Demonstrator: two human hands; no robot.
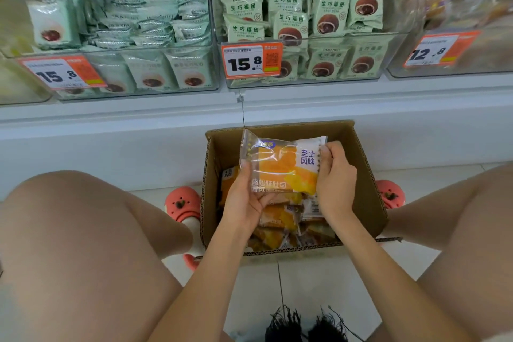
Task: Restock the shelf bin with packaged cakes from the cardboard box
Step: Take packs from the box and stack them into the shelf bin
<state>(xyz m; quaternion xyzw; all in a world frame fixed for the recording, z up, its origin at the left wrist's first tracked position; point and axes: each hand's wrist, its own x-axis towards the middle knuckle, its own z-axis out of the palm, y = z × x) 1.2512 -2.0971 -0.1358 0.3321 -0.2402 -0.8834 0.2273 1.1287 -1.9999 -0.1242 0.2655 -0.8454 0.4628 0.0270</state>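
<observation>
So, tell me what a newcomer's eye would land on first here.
First, the orange-and-clear plastic cake packet at centre, gripped by the left hand and right hand above the open brown cardboard box on the floor, which holds more packets. Next, the orange-and-white price tag reading 15.8, clipped to the front of the clear shelf bin full of pale green packets.

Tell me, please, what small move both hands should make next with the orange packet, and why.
Probably lift the orange packet clear of the cardboard box toward the shelf: the left hand and right hand both grip it, and more packets lie beneath.
</observation>
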